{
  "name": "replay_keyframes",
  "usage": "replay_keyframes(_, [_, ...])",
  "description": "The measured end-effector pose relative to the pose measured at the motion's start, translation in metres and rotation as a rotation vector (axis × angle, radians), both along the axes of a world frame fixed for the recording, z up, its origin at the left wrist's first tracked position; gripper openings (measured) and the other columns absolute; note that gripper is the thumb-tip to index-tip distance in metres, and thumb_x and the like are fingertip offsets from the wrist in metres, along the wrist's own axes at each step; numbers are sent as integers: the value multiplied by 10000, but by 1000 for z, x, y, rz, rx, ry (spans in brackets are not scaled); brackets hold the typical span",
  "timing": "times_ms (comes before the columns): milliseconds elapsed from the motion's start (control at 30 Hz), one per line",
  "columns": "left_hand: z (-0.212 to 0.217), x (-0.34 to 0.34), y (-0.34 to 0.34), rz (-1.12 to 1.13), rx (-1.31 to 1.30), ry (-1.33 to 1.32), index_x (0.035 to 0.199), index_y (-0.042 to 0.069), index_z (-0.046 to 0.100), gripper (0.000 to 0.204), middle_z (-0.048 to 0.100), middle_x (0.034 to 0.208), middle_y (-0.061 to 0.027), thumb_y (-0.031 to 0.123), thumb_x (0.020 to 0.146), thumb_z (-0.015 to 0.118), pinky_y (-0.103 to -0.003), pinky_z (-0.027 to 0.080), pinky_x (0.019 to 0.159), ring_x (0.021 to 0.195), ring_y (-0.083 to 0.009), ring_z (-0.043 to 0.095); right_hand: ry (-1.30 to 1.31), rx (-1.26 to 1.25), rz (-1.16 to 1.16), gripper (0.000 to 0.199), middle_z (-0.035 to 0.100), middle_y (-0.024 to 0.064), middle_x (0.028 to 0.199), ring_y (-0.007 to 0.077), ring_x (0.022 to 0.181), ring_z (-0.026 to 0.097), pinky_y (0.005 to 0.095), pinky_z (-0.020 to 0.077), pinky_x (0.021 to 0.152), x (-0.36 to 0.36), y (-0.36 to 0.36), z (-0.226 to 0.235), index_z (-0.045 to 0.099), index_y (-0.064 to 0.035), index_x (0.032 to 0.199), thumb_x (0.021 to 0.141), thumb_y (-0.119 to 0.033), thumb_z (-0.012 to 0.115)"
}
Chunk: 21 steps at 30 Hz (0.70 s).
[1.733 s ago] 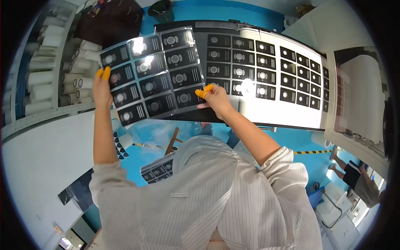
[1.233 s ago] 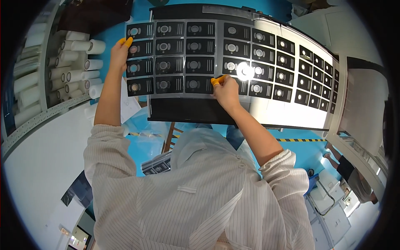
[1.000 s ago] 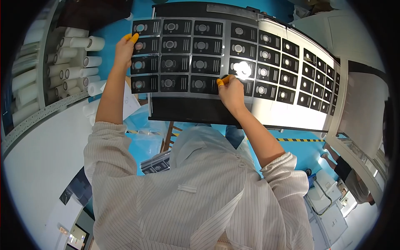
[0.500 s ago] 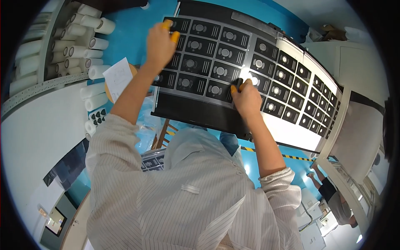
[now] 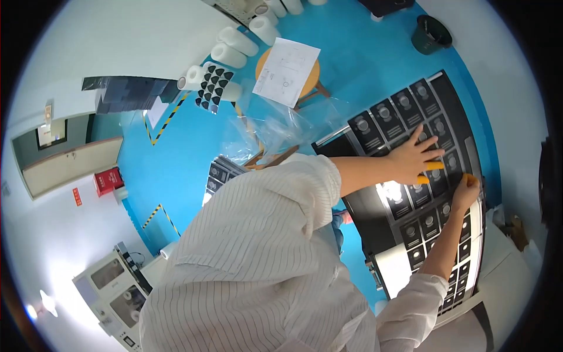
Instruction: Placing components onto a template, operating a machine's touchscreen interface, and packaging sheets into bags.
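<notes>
Floor (image 5: 176, 158): bright blue, yellow-black tape marks.
Counter (image 5: 375, 211): black, carrying dark panel sheet (image 5: 410, 117).
Left hand (image 5: 413, 159): spread flat on sheet.
Right hand (image 5: 466, 190): pinching sheet edge.
Stool (image 5: 314, 79): round, paper on top.

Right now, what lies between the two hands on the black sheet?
In the head view, only the sheet's own dark printed squares lie between the left hand and right hand; nothing else.
</notes>
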<state>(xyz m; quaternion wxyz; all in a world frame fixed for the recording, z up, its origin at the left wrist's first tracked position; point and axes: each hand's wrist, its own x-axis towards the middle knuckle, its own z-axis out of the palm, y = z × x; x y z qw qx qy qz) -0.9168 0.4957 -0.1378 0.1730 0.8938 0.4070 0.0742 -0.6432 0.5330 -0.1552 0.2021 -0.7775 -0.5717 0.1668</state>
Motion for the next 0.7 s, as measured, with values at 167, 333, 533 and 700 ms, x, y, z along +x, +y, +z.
replay_keyframes(167, [1,2,-2,-19,11,-8,1439,259,421,558,234,1569,-37,505,938,437,-705,-3,1102,1466,-326,101,-608,225,273,162,642,201,925,393,873,616,441,486,788,-28,-17,24,619,16,994,878,-62,537])
replay_keyframes(333, [4,11,2,26,81,-68,1368,196,512,611,342,1502,-61,533,857,510,-722,87,1068,1411,-363,204,-285,161,464,163,575,181,869,380,849,545,470,436,734,-112,-61,52,605,-12,904,747,-58,601])
replay_keyframes(533, [4,10,7,55,70,-124,1346,75,476,666,352,1460,-118,306,758,689,-623,161,1114,1375,-358,291,310,192,-43,255,609,198,836,385,792,633,438,498,687,-144,-64,49,494,11,977,787,-29,660])
replay_keyframes(700, [18,41,19,-31,239,-407,1061,11,647,291,522,1320,-98,155,809,646,-512,266,1120,1276,-315,449,521,252,-203,245,654,208,901,343,836,664,389,520,730,-122,-73,61,493,22,1011,803,-21,615])
